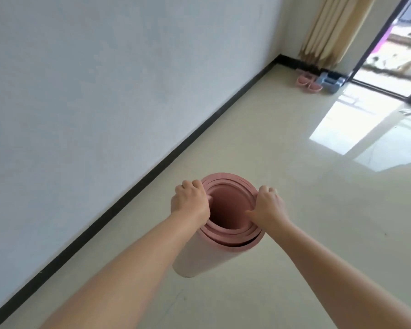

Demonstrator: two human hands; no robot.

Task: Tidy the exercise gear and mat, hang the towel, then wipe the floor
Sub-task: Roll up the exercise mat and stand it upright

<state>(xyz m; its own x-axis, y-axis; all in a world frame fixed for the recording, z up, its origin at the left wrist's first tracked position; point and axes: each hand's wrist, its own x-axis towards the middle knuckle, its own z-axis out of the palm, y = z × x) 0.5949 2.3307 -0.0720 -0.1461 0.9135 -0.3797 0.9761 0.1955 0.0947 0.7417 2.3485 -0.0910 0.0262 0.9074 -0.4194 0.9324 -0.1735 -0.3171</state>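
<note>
Rolled pink yoga mat (223,233) stands on end on the floor (294,233) near the wall (81,91). Left hand (190,201) and right hand (269,206) pinch opposite rim layers, fingers closed on it. Risk: the roll looks loose; it could unwind or topple if let go.

A pale grey wall (105,79) fills the view from nine to twelve o'clock; a black skirting board (166,160) runs along its foot toward one o'clock; beige curtains (330,29) hang at one o'clock; below them sit pink slippers (380,83), with blue-grey slippers (402,82) just beside them; a dark-framed glass door (375,43) stands at two o'clock, throwing a bright reflection (356,129) below it.
</note>
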